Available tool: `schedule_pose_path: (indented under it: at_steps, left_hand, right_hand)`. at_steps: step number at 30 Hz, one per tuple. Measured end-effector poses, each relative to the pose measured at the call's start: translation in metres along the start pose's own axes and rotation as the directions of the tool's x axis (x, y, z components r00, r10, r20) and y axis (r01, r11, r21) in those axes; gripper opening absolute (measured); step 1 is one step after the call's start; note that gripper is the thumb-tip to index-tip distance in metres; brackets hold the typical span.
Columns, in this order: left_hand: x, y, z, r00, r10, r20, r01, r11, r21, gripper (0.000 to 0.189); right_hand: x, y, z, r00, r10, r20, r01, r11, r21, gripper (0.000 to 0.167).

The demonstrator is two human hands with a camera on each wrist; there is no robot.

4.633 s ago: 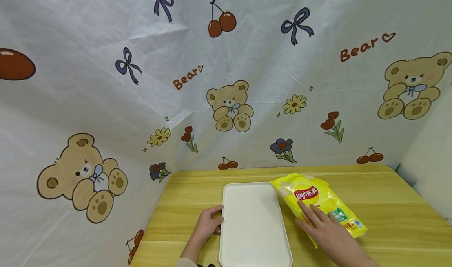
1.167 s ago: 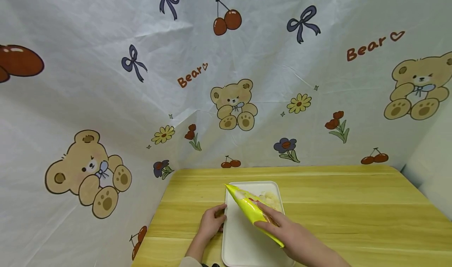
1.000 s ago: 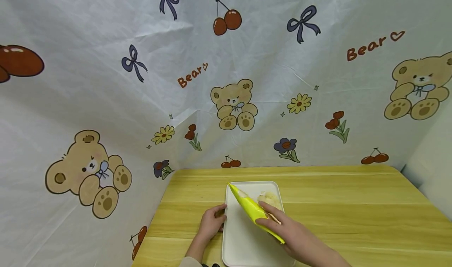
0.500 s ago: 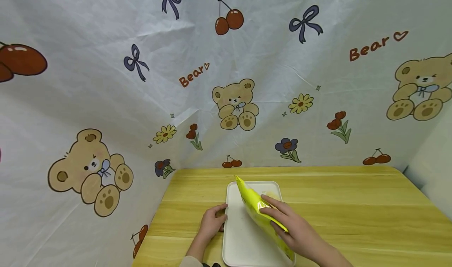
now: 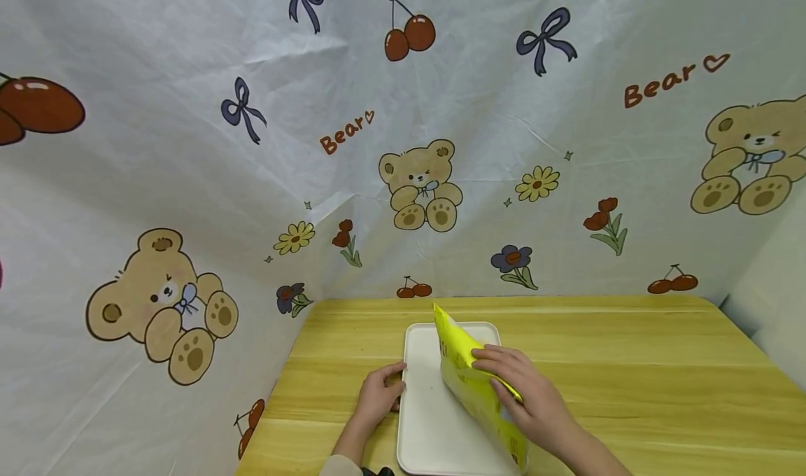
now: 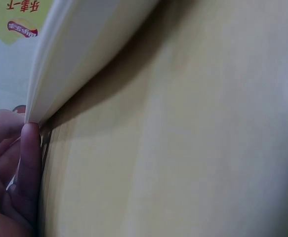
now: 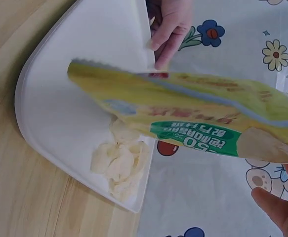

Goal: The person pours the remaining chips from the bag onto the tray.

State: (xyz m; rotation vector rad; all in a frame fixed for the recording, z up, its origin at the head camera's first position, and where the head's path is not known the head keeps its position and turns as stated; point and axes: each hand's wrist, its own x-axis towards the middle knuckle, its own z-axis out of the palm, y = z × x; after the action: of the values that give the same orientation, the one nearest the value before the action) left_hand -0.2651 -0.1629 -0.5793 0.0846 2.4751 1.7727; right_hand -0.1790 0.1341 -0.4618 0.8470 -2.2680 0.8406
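A white rectangular tray (image 5: 425, 427) lies on the table, with my left hand (image 5: 376, 397) pinching its left rim between thumb and finger. In the left wrist view, that hand (image 6: 10, 163) is at the rim of the tray (image 6: 79, 54). Over the tray's right half, my right hand (image 5: 529, 392) grips a yellow Lay's bag of potato chips (image 5: 469, 385) along its upper edge. The bag slants down toward the tray. Several pale potato chips (image 7: 119, 160) lie in one corner of the tray in the right wrist view; in the head view the bag and hand hide them.
The wooden table (image 5: 630, 371) extends to both sides of the tray. Behind it and at the left hangs a white cloth (image 5: 352, 182) printed with bears, bows and flowers. A dark object (image 5: 378, 472) shows by my left forearm at the bottom edge.
The bag of potato chips has gone from the table at the right to above the tray, held by my right hand. Chips have appeared in the tray. Lately the bag tilted more upright.
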Motion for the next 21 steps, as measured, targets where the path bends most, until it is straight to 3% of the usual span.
schedule_pose_path:
  at_steps: [11,21]
  left_hand:
    - [0.0002,0.0002,0.0012,1.0,-0.012,-0.013,0.013,1.0,0.009,0.041]
    - [0.0004,-0.0005,0.0017,1.0,-0.009,-0.016,0.009,1.0,0.025,0.041]
  right_hand:
    - [0.0022,0.0015,-0.0031,0.989,0.08,-0.121,-0.093,0.99,-0.11,0.031]
    - [0.0064,0.0025,-0.004,0.968,0.057,-0.242,-0.094,0.985,-0.143,0.029]
